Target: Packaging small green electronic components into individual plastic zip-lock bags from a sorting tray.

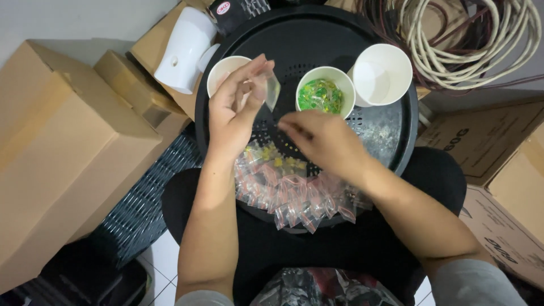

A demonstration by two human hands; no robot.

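While a round black tray [396, 122] is balanced on the lap, a small clear bag [272, 89] is pinched between the thumb and fingers of the left hand [235, 110], raised above the tray beside a paper cup [222, 72]. The right hand [320, 139] is held low over the tray, fingers curled together; whether anything is gripped cannot be told. A cup of green and yellow pieces [321, 95] is seen just beyond it, and a heap of small bags [294, 195] lies at the near rim.
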